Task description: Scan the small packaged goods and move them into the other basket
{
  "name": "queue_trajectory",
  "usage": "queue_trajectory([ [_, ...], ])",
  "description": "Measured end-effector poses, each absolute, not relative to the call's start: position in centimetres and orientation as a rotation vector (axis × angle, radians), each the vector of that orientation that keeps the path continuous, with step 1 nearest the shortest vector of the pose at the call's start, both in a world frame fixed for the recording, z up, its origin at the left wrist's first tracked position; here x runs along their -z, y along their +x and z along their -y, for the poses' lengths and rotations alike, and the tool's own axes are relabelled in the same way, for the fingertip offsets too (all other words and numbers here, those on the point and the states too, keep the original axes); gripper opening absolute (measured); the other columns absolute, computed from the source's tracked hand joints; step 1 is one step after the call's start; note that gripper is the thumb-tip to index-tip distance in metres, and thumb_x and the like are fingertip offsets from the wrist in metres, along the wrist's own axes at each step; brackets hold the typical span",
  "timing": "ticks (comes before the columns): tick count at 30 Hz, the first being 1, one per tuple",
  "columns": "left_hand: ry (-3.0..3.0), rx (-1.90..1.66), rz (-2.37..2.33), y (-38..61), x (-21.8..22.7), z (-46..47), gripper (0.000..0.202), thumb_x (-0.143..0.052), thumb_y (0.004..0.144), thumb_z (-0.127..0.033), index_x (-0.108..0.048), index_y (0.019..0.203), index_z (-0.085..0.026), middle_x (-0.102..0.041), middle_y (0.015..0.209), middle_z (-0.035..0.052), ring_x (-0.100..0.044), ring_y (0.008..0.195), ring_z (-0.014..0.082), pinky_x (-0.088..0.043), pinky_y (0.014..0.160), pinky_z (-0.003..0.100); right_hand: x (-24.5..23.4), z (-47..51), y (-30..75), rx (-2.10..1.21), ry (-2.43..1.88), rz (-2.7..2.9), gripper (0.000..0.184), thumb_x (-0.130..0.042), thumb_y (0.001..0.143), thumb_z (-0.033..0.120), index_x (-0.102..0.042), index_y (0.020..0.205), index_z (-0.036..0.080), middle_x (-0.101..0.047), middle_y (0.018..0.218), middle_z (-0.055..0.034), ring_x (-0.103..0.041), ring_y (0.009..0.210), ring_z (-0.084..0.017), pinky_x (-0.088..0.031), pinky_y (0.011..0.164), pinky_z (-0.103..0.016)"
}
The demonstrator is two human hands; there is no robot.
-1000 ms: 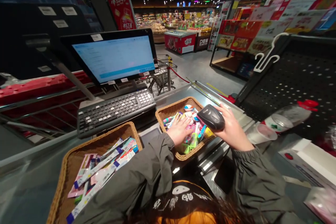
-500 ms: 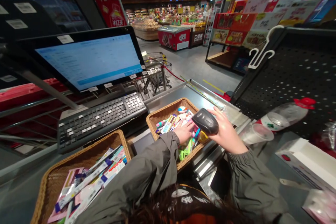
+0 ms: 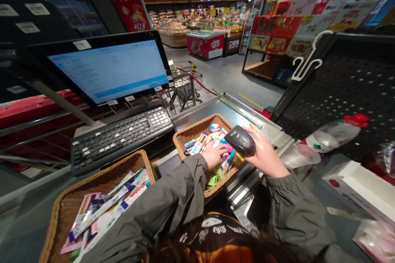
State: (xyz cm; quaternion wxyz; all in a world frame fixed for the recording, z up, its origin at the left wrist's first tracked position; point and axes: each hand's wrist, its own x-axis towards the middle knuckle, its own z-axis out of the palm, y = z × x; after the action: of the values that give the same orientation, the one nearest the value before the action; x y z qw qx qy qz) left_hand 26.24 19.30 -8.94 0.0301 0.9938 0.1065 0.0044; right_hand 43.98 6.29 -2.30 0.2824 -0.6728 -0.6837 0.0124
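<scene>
My right hand is wrapped around a black handheld barcode scanner, which it holds over the right side of a wicker basket. Inside that basket lie small packaged goods in many colours, among them a bright green piece. My left hand reaches into the same basket with its fingers stretched out over the packages. Its fingertips touch them, and nothing is visibly gripped. To the left, a second wicker basket holds long, thin packages, partly hidden by my left sleeve.
A monitor stands behind a black keyboard on the left. On the right are a clear plastic cup, a bottle with a red cap, a white open box and a black perforated panel with a white hanger.
My left hand has shifted slightly within the basket, its fingers moving a little right and down over the packages. The scanner stays nearly in place. The view has turned slightly.
</scene>
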Motion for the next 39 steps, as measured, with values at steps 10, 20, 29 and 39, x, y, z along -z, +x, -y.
queue_trajectory([
  [10, 3.102, -0.421, -0.728, 16.1, -1.7, -20.3, 0.005, -0.065, 0.078, -0.018, -0.070, 0.079, -0.019, -0.042, 0.151, 0.0087, -0.023, 0.146, 0.0336, -0.002, 0.115, 0.069, 1.3, -6.7, 41.4, -0.011, -1.727, 1.860, 0.051, -0.063, 0.080, 0.035, -0.055, 0.127, 0.019, -0.049, 0.142, -0.0149, -0.029, 0.142, -0.041, -0.025, 0.113, -0.065],
  [20, 3.098, -0.892, -1.229, 5.2, -4.3, -16.3, 0.008, -0.072, 0.078, -0.025, -0.071, 0.086, -0.023, -0.041, 0.152, 0.0108, -0.029, 0.144, 0.0361, -0.011, 0.112, 0.071, 0.5, -8.9, 35.9, 0.014, -1.536, 2.043, 0.048, -0.060, 0.080, 0.030, -0.055, 0.126, 0.019, -0.048, 0.142, -0.0151, -0.029, 0.143, -0.039, -0.026, 0.112, -0.066],
  [29, 2.958, -1.042, -1.605, -1.8, -3.6, -12.1, 0.007, -0.067, 0.082, -0.025, -0.071, 0.089, -0.024, -0.040, 0.152, 0.0105, -0.033, 0.142, 0.0325, -0.007, 0.115, 0.066, -1.8, -10.3, 28.6, 0.000, -1.304, 2.225, 0.043, -0.058, 0.079, 0.025, -0.059, 0.122, 0.019, -0.049, 0.142, -0.0146, -0.027, 0.143, -0.040, -0.025, 0.111, -0.067],
  [39, 2.783, -1.018, -1.888, -7.3, -3.0, -9.6, 0.011, -0.068, 0.082, -0.027, -0.072, 0.093, -0.025, -0.037, 0.154, 0.0125, -0.031, 0.143, 0.0335, -0.010, 0.113, 0.067, -2.4, -9.8, 23.0, -0.140, -1.105, 2.416, 0.046, -0.059, 0.075, 0.019, -0.058, 0.121, 0.018, -0.044, 0.145, -0.0155, -0.022, 0.146, -0.036, -0.021, 0.115, -0.063],
])
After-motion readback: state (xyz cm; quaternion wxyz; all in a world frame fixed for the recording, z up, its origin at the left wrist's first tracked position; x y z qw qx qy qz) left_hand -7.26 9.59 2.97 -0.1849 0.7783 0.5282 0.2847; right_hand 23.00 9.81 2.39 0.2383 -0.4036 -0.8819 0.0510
